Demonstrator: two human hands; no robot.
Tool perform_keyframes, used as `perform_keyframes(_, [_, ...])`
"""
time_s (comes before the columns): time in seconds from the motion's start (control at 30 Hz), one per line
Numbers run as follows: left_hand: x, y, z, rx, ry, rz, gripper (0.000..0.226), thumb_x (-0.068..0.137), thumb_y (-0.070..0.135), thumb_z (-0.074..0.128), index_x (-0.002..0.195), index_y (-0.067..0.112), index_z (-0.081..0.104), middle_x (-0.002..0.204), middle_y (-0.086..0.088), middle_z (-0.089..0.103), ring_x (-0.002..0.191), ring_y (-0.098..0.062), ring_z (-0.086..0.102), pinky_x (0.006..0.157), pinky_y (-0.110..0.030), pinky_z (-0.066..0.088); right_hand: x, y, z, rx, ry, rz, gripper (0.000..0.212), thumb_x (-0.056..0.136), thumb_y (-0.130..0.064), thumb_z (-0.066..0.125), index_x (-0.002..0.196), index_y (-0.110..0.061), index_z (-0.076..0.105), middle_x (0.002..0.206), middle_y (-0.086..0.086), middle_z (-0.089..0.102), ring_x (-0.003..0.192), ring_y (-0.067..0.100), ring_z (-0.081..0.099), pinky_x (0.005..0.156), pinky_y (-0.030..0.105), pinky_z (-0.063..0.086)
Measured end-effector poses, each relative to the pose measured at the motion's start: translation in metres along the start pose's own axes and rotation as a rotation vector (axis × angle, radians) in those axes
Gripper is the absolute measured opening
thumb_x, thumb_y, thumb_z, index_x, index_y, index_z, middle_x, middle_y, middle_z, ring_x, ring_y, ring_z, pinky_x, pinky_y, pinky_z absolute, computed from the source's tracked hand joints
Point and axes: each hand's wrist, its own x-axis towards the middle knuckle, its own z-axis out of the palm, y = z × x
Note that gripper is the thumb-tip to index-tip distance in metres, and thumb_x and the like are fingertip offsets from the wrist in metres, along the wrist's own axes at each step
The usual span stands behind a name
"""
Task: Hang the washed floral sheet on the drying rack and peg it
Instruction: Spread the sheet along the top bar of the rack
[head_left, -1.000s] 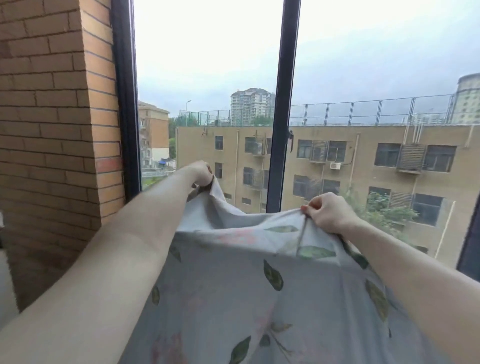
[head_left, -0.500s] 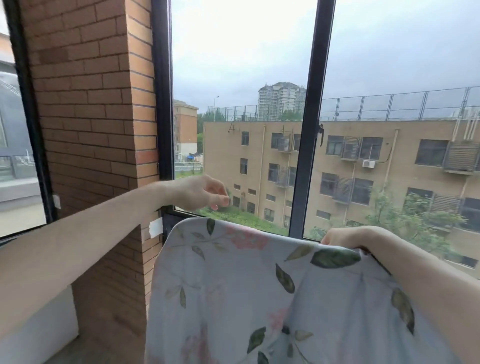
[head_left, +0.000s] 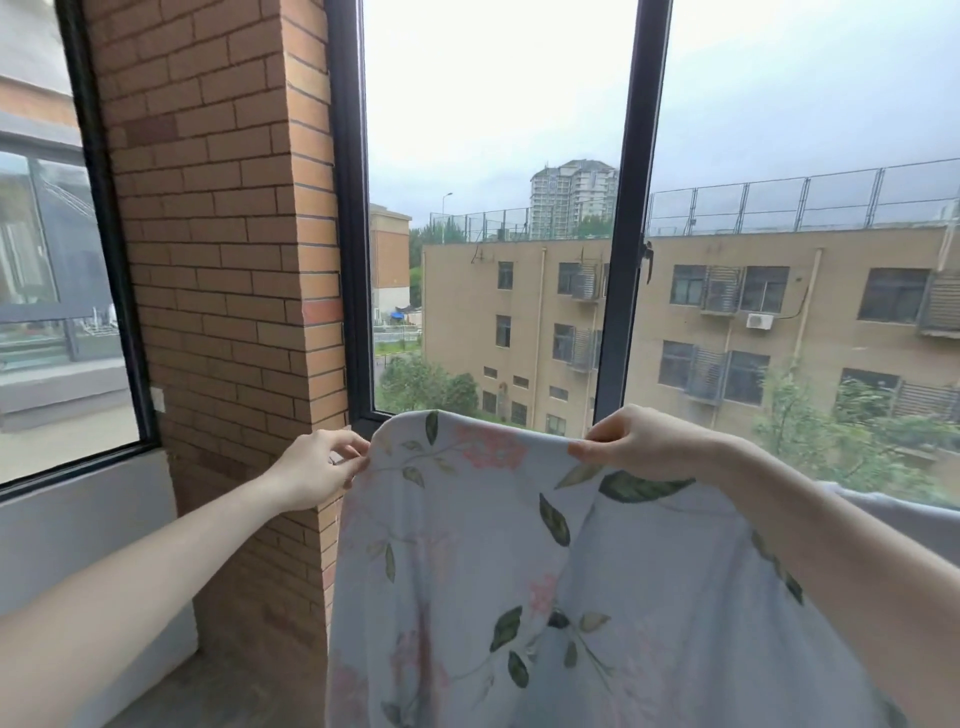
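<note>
the window (head_left: 498, 208) filled the far side of my view, two tall panes split by a dark upright frame bar (head_left: 621, 260), with a tan building (head_left: 727, 312) and grey sky beyond the glass. to the left stood a brick pillar (head_left: 223, 260), and left of that a second window (head_left: 47, 270) in its own dark frame above a pale sill.

the floral sheet (head_left: 519, 571) hung in front of me, near and right of centre, a pale blue cloth printed with green leaves and pink blossoms. its top edge arched between my two hands and the rest fell straight down out of view at the bottom. whatever carried it underneath was hidden by the cloth, so i could not tell whether it lay over a rail. behind my right forearm, a strip of grey cloth (head_left: 893, 519) showed at the right.

my right hand (head_left: 644, 447) was closed on the upper edge of the sheet, thumb and fingers pinching the fold. my left hand (head_left: 317, 467) was at the sheet's left upper corner, just beside the pillar, fingertips pinched together on the hem. the two hands were well apart, with the stretched top edge between them.
</note>
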Motion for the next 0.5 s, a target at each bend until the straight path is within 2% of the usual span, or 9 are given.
perform_keyframes(0.1, [-0.001, 0.005, 0.003, 0.061, 0.104, -0.011, 0.014, 0.095, 0.034, 0.074, 0.082, 0.039, 0.075, 0.067, 0.029, 0.069, 0.071, -0.006, 0.068, 0.077, -0.037, 0.058, -0.007, 0.002, -0.005, 0.116, -0.014, 0.055, 0.040, 0.093, -0.067, 0.058, 0.089, -0.036, 0.083, 0.051, -0.014, 0.041, 0.051, 0.007, 0.039, 0.053, 0.021, 0.033])
perform_keyframes(0.2, [0.004, 0.013, -0.007, 0.119, 0.127, -0.051, 0.020, 0.095, 0.032, 0.072, 0.076, 0.040, 0.074, 0.067, 0.020, 0.071, 0.075, -0.012, 0.071, 0.076, -0.038, 0.059, -0.010, 0.005, -0.009, 0.186, 0.041, 0.102, 0.034, 0.096, -0.056, 0.063, 0.085, -0.031, 0.084, 0.062, -0.010, 0.063, 0.056, 0.005, 0.055, 0.050, 0.015, 0.043])
perform_keyframes(0.27, [0.014, 0.023, -0.019, 0.070, 0.184, -0.062, 0.024, 0.096, 0.025, 0.070, 0.075, 0.035, 0.074, 0.067, 0.017, 0.073, 0.074, -0.012, 0.074, 0.076, -0.038, 0.061, -0.012, 0.006, -0.009, 0.308, 0.082, 0.142, 0.031, 0.099, -0.046, 0.065, 0.088, -0.023, 0.083, 0.063, -0.008, 0.069, 0.051, 0.002, 0.060, 0.048, 0.014, 0.046])
perform_keyframes(0.33, [0.030, 0.045, -0.035, -0.028, 0.281, -0.054, 0.022, 0.096, 0.022, 0.068, 0.077, 0.032, 0.075, 0.075, 0.015, 0.075, 0.076, -0.016, 0.075, 0.076, -0.041, 0.063, -0.011, 0.009, -0.010, 0.489, 0.177, 0.175, 0.029, 0.101, -0.039, 0.063, 0.096, -0.016, 0.080, 0.067, -0.004, 0.072, 0.051, 0.004, 0.064, 0.048, 0.016, 0.050])
perform_keyframes(0.4, [0.051, 0.074, -0.050, -0.099, 0.366, -0.023, 0.016, 0.095, 0.024, 0.067, 0.085, 0.031, 0.077, 0.088, 0.011, 0.077, 0.085, -0.022, 0.074, 0.081, -0.042, 0.063, -0.005, 0.017, -0.012, 0.652, 0.304, 0.259, 0.031, 0.103, -0.039, 0.060, 0.104, -0.013, 0.077, 0.079, 0.004, 0.075, 0.061, 0.013, 0.069, 0.052, 0.020, 0.054])
perform_keyframes(0.5, [0.078, 0.127, -0.062, -0.074, 0.475, 0.008, 0.015, 0.097, 0.023, 0.064, 0.101, 0.021, 0.078, 0.105, 0.000, 0.077, 0.101, -0.027, 0.070, 0.092, -0.037, 0.058, 0.007, 0.033, -0.016, 0.778, 0.481, 0.384, 0.039, 0.103, -0.043, 0.059, 0.120, -0.011, 0.075, 0.099, 0.007, 0.072, 0.074, 0.022, 0.065, 0.065, 0.028, 0.053])
